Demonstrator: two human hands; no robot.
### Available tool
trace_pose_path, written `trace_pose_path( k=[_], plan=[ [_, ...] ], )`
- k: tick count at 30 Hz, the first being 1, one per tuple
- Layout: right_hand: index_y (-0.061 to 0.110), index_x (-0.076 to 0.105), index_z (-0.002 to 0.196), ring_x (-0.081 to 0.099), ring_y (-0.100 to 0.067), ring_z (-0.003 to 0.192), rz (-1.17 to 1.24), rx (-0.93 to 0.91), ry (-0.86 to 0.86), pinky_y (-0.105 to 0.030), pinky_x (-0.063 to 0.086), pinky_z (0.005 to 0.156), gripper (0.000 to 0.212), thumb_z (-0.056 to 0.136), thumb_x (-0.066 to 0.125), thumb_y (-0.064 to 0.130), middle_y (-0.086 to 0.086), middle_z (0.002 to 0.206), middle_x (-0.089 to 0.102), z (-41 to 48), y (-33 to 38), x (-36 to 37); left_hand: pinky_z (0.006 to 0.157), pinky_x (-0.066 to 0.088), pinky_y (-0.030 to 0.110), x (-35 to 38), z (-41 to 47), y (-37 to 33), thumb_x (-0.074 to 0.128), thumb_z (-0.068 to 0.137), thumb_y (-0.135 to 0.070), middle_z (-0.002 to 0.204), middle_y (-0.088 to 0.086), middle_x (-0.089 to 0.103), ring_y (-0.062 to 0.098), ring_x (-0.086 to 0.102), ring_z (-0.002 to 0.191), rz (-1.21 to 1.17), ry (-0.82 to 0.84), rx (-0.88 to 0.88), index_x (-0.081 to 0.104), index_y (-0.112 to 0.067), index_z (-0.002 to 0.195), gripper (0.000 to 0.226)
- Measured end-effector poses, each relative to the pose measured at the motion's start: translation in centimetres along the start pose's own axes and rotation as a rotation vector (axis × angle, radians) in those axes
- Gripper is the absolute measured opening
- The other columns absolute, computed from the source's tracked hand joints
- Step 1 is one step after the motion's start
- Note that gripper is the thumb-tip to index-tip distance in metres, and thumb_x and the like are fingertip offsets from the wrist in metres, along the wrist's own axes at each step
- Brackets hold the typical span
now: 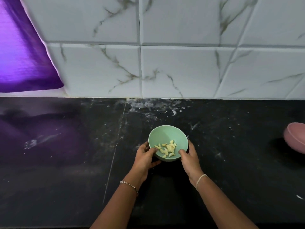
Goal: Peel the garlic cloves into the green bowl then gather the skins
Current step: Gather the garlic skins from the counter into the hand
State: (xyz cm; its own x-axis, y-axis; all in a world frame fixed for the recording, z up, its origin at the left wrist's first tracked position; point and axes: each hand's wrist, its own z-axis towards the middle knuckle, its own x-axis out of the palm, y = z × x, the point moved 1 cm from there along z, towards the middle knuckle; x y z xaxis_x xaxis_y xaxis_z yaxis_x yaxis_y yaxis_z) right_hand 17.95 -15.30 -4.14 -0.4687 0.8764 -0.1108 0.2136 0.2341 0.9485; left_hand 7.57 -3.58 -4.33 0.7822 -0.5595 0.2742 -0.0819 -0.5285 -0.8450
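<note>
- The left hand [145,158] is grasping the near-left side of the green bowl [166,131], with its thumb hooking over the rim. The right hand [188,158] is grasping the near-right side the same way, so the bowl is sitting between the two hands.
- The garlic cloves [167,148] are lying pale and bare inside the bowl, between the two thumbs. The peeling is looking finished or nearly so, since no unpeeled clove is showing near either hand.
- The gathering is looking undone: no heap of skins is showing beside the hands.
- White flecks [153,106] are dotting the dark countertop [66,162] well beyond the fingertips; whether they are skins or stains cannot be told.
- A pink bowl [295,138] is sitting well off to the right of the right hand, its contents hidden.
</note>
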Motion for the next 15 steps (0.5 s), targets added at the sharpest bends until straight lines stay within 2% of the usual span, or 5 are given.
trace_pose_path(
  k=[5, 8, 10, 12, 15],
  plan=[
    [0.026, 0.041, 0.144, 0.054, -0.015, 0.115, -0.048, -0.006, 0.050, -0.035, 0.047, 0.100, 0.055, 0.094, 0.052, 0.006, 0.001, 0.130, 0.055, 0.8, -0.2, -0.6, 0.071, 0.058, 0.037, 0.2, 0.4, 0.4, 0.058, 0.093, -0.010, 0.115, 0.005, 0.067, 0.019, 0.067, 0.100, -0.009, -0.038, -0.012, 0.050, -0.021, 0.132, 0.042],
    [0.024, 0.038, 0.146, 0.045, -0.020, 0.130, -0.194, -0.076, -0.006, -0.041, 0.039, 0.109, 0.058, 0.093, 0.058, 0.016, -0.001, 0.144, 0.046, 1.5, 0.0, -0.8, 0.070, 0.058, 0.036, 0.1, 0.5, 0.4, 0.058, 0.093, -0.011, 0.115, 0.005, 0.067, 0.019, 0.067, 0.102, -0.011, -0.040, -0.011, 0.052, -0.022, 0.131, 0.040],
    [0.021, 0.038, 0.146, 0.036, -0.021, 0.137, -0.348, -0.227, -0.100, -0.043, 0.032, 0.114, 0.060, 0.091, 0.062, 0.022, 0.000, 0.147, 0.041, 1.8, 0.8, -1.1, 0.069, 0.058, 0.036, 0.1, 0.5, 0.2, 0.058, 0.093, -0.012, 0.114, 0.004, 0.067, 0.019, 0.067, 0.101, -0.006, -0.038, -0.007, 0.052, -0.022, 0.131, 0.040],
    [0.019, 0.047, 0.138, 0.041, -0.018, 0.132, -0.480, -0.503, -0.148, -0.042, 0.036, 0.111, 0.052, 0.089, 0.065, 0.018, 0.002, 0.140, 0.047, 2.1, 2.2, -1.1, 0.069, 0.058, 0.036, 0.1, 0.5, 0.2, 0.057, 0.094, -0.013, 0.115, 0.004, 0.067, 0.018, 0.067, 0.101, -0.002, -0.028, 0.001, 0.051, -0.024, 0.132, 0.040],
    [0.021, 0.060, 0.120, 0.054, -0.014, 0.114, -0.722, -0.720, 0.075, -0.036, 0.047, 0.100, 0.038, 0.084, 0.069, 0.012, 0.006, 0.123, 0.054, 3.7, 4.2, -0.4, 0.069, 0.058, 0.037, -0.1, 0.6, 0.2, 0.056, 0.095, -0.016, 0.115, 0.003, 0.067, 0.017, 0.067, 0.101, 0.001, -0.032, 0.014, 0.051, -0.025, 0.131, 0.038]
  ],
)
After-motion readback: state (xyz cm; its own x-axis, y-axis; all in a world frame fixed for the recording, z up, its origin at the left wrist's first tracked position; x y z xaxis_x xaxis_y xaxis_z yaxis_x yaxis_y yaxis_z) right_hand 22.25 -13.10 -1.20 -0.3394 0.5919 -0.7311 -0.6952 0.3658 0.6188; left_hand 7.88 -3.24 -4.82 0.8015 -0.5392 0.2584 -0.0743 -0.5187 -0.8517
